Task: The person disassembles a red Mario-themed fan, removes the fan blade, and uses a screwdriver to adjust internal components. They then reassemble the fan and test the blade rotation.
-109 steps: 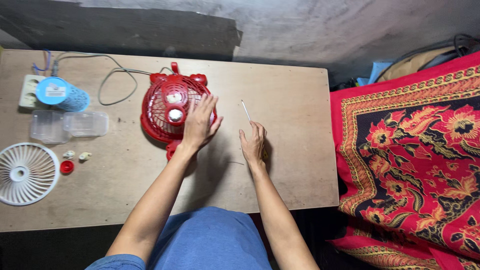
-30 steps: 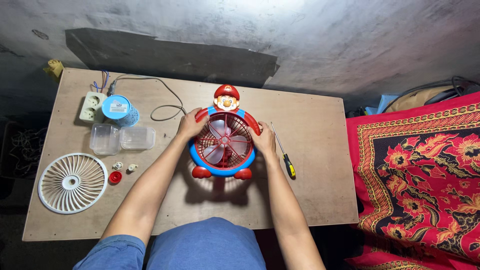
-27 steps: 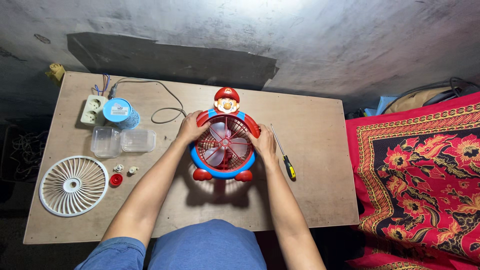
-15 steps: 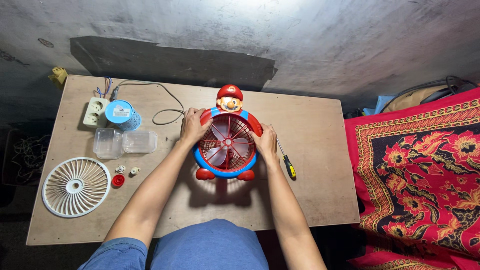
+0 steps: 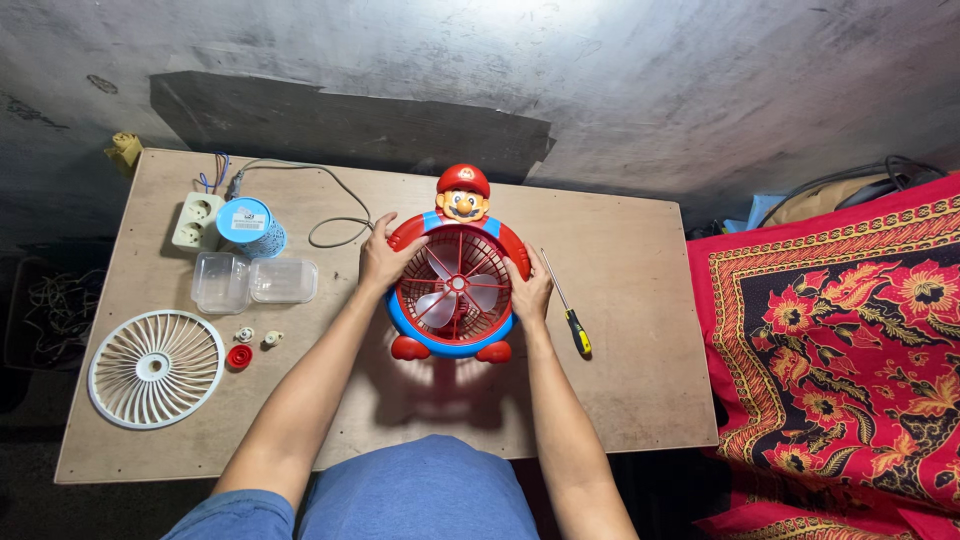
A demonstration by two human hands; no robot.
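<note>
Forearms are reaching up from the near edge of the surface, and both hands are clasping a small red and blue fan between them. The left hand is curling around the fan's upper left rim, fingers partly closed against the red ring; the right hand is pressing flat-fingered against the right rim. Gripping it from both sides this way is probably keeping the round body from rocking, since it seems to be lying on its back with the open grille and pale blades facing up at the camera.

The fan's long axis is running from near to far: two red feet are pointing toward the person, and the figure head with a red cap is pointing away, toward the wall.

Just right of the right hand, a screwdriver is lying within easy reach, handle nearer, tip farther. Well to the left of the left hand, a white grille is lying flat, seemingly set aside, with a red cap and small white parts beside it. Beyond those, clear plastic boxes are sitting, then a blue roll and a socket strip with a cable looping toward the fan.
</note>
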